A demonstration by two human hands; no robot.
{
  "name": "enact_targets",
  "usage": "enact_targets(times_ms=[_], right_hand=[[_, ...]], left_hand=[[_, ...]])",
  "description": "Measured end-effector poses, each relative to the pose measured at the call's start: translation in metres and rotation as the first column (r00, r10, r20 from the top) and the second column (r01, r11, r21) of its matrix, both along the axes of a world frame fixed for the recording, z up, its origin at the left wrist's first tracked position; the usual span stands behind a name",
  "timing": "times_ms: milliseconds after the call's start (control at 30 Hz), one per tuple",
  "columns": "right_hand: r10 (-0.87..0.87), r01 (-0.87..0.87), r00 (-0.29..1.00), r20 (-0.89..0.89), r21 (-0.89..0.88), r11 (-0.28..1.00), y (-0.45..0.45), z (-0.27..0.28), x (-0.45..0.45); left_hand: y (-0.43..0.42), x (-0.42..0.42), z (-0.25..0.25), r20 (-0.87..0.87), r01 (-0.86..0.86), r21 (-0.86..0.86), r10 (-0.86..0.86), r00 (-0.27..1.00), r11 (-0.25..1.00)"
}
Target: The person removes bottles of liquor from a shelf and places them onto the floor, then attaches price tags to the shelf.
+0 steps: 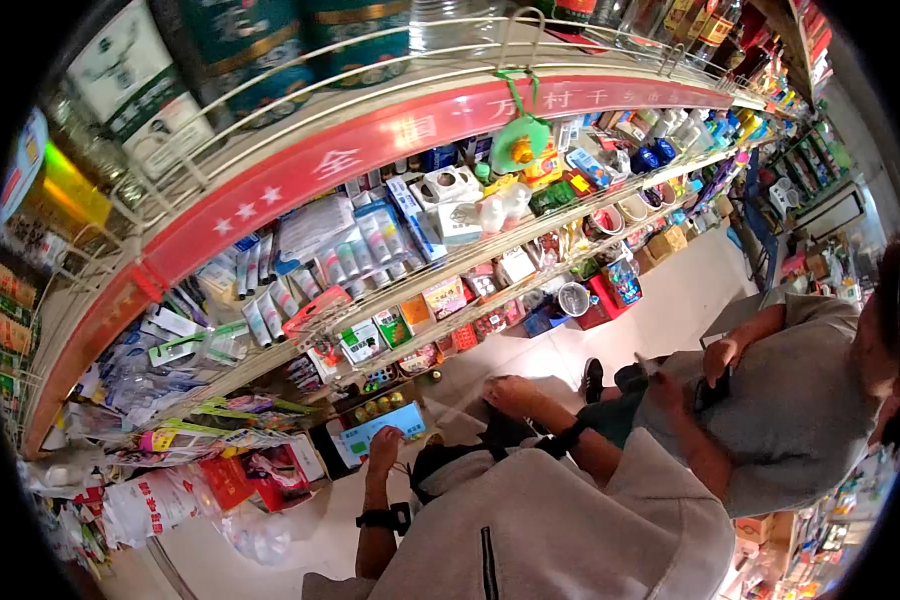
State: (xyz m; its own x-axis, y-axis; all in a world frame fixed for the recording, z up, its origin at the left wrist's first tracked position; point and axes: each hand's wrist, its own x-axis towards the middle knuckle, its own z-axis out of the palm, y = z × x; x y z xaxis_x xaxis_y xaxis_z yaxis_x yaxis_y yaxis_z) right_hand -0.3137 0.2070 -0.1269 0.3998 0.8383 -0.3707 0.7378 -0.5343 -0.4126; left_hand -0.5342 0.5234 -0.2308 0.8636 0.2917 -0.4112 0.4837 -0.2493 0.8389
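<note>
My left hand (384, 450), a dark band round its wrist, is raised with its fingers drawn together. Its fingertips overlap the end of a light-blue box (375, 432) near the floor; whether they touch it I cannot tell. My right hand (511, 396) is held out in front of my body over the pale floor, fingers curled inward. Anything inside either hand is too small or hidden to make out. Several round golden items (380, 406) sit in a carton just behind the blue box.
A long curved shelf with a red sign strip (410, 130) carries toothpaste tubes (260, 318), boxes and cups. Bottles (715, 30) stand on top. At right another person (780, 400) in grey stands close by, a dark object in one hand. Plastic bags (155, 505) lie at lower left.
</note>
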Motion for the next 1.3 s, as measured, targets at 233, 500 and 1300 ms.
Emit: enact_targets(times_ms=[233, 500, 1300], right_hand=[[-0.061, 0.068, 0.997, -0.036, 0.241, 0.968, 0.021, 0.08, 0.051], [-0.019, 0.124, 0.981, -0.192, 0.554, 0.823, 0.006, 0.171, 0.102], [-0.788, -0.237, 0.486, 0.377, 0.925, 0.297, 0.065, 0.532, 0.311]], left_hand=[[-0.051, 0.048, 0.076, 0.118, -0.171, -0.185, 0.194, 0.974, 0.968], [-0.087, 0.136, 0.234, 0.262, -0.148, 0.197, 0.094, 0.96, 0.969], [-0.126, 0.148, 0.456, 0.762, -0.136, 0.293, -0.145, 0.631, 0.946]])
